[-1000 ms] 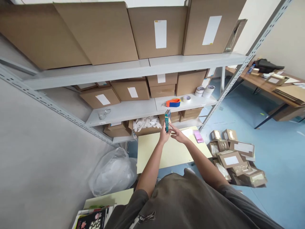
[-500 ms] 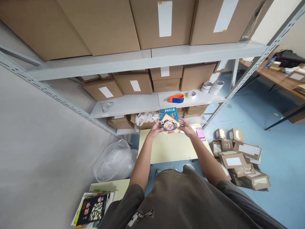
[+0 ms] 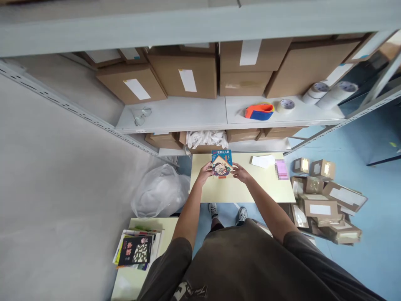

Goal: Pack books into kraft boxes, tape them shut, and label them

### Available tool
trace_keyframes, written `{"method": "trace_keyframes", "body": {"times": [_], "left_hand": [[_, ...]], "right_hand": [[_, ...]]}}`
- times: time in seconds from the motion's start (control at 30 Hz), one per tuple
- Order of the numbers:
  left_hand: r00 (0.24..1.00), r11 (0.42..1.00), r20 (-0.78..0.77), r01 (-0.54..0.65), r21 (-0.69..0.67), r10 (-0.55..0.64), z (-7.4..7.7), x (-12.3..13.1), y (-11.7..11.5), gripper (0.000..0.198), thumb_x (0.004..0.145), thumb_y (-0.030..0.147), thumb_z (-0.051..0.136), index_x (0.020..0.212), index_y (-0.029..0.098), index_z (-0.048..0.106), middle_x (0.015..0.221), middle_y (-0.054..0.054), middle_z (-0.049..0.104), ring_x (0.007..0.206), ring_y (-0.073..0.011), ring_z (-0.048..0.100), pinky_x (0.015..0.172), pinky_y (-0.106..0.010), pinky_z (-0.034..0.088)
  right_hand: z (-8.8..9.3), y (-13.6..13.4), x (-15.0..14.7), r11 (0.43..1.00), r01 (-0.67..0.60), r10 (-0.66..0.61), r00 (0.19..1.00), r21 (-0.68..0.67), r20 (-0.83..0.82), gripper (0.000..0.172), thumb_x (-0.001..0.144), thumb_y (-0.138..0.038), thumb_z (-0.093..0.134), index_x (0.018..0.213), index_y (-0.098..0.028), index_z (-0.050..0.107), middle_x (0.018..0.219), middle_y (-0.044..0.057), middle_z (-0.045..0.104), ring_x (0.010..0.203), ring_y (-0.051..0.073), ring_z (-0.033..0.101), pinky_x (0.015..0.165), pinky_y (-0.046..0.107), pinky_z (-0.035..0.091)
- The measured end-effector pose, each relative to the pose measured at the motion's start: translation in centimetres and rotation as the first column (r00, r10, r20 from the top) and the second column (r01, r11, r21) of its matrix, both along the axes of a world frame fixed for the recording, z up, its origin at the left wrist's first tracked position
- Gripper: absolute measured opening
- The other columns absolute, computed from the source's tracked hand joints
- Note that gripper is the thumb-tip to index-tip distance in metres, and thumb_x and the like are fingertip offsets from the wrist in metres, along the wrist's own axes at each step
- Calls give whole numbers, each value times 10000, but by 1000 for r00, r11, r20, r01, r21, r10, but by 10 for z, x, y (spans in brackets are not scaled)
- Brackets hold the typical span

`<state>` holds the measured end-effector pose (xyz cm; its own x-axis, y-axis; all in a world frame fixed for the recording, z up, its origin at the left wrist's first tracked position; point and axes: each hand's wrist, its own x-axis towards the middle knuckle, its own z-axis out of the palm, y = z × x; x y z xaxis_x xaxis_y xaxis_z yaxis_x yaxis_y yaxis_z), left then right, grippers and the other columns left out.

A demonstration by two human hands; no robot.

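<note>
A small blue picture book [image 3: 222,163] with a house drawing on its cover is held flat, cover up, over the pale yellow table [image 3: 250,190]. My left hand [image 3: 205,172] grips its left edge and my right hand [image 3: 240,171] grips its right edge, both with fingers curled on it. I cannot tell whether the book touches the tabletop. A white sheet [image 3: 262,161] and a pink item [image 3: 282,169] lie to the right on the same table.
Grey metal shelving [image 3: 200,119] with cardboard boxes, an orange and blue tape dispenser [image 3: 259,111] and tape rolls [image 3: 326,90] stands behind the table. A clear plastic bag [image 3: 159,194] sits left. Packed cartons [image 3: 326,202] are piled on the blue floor, right. Stacked books [image 3: 136,249] lie lower left.
The book turned from edge-on in my left hand to flat, cover up, in both hands, and came down over the table. My view tilted downward.
</note>
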<state>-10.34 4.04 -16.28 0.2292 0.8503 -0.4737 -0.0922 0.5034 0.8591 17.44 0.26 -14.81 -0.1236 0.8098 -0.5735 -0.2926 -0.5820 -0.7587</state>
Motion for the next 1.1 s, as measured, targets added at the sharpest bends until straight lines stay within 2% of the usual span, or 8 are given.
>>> {"method": "trace_keyframes", "body": {"times": [0.1, 0.17, 0.33, 0.53, 0.67, 0.87, 1.03, 1.1], "left_hand": [[999, 995, -47, -20, -98, 15, -39, -13, -1, 1075, 611, 180, 910, 1610, 254, 522, 1185, -88, 730, 966, -204, 702, 910, -385, 575], [993, 989, -109, -57, -133, 42, -61, -18, -2, 1131, 613, 180, 924, 1646, 239, 468, 1279, -132, 725, 1072, -251, 708, 969, -426, 563], [957, 973, -251, -184, -139, 145, -89, -25, -7, 1007, 645, 268, 953, 1571, 216, 559, 1516, -209, 620, 1396, -355, 588, 1151, -505, 456], [982, 940, -125, -173, -294, 141, -93, -21, -25, 925, 786, 548, 873, 1571, 180, 549, 1549, -250, 600, 1458, -361, 565, 1155, -527, 455], [982, 898, -54, -190, -396, 183, -88, -30, -21, 914, 885, 700, 709, 1623, 207, 491, 1642, -242, 515, 1540, -345, 488, 1185, -501, 425], [956, 918, -65, -293, -267, 286, -87, -84, 10, 830, 951, 710, 589, 1659, 300, 445, 1704, -136, 467, 1617, -260, 373, 1248, -433, 347], [950, 918, -102, -310, -246, 294, -85, -119, 28, 671, 995, 631, 597, 1538, 237, 576, 1594, -156, 579, 1539, -299, 469, 1226, -463, 384], [973, 966, -30, -231, -120, 229, -78, -122, 28, 571, 1047, 580, 560, 1445, 177, 630, 1489, -173, 649, 1474, -318, 519, 1193, -469, 408]], "right_hand": [[-45, 2, -19, 997, -4, 4, 1000, -76, 4, 679, 486, -240, 887, 1123, -326, 668, 948, 0, 740, 895, 249, 732, 790, 400, 562], [-68, 1, -28, 994, 15, -12, 999, -111, 31, 690, 479, -256, 893, 1132, -331, 683, 1036, 29, 774, 985, 289, 733, 860, 465, 565], [-97, -7, -37, 977, 131, -92, 970, -165, 226, 744, 579, -408, 873, 1298, -343, 693, 1432, 129, 695, 1320, 361, 627, 1034, 564, 487], [-102, -16, -47, 964, 149, -96, 968, -220, 232, 760, 644, -592, 810, 1354, -355, 685, 1445, 108, 699, 1390, 348, 596, 1122, 551, 449], [-107, -6, -69, 964, 124, -77, 977, -235, 200, 735, 707, -680, 726, 1355, -337, 679, 1466, 116, 686, 1367, 324, 621, 1123, 536, 463], [-112, 29, -134, 981, 13, 4, 996, -193, 84, 709, 762, -676, 704, 1420, -415, 655, 1499, 57, 669, 1451, 299, 562, 1166, 566, 422], [-110, 45, -180, 989, -43, 61, 989, -138, 133, 722, 780, -715, 679, 1447, -440, 631, 1570, 41, 613, 1528, 302, 482, 1164, 599, 426], [-104, 44, -184, 988, -57, 82, 980, -143, 179, 782, 740, -716, 726, 1462, -433, 623, 1562, 65, 617, 1498, 330, 511, 1145, 611, 453]]}}
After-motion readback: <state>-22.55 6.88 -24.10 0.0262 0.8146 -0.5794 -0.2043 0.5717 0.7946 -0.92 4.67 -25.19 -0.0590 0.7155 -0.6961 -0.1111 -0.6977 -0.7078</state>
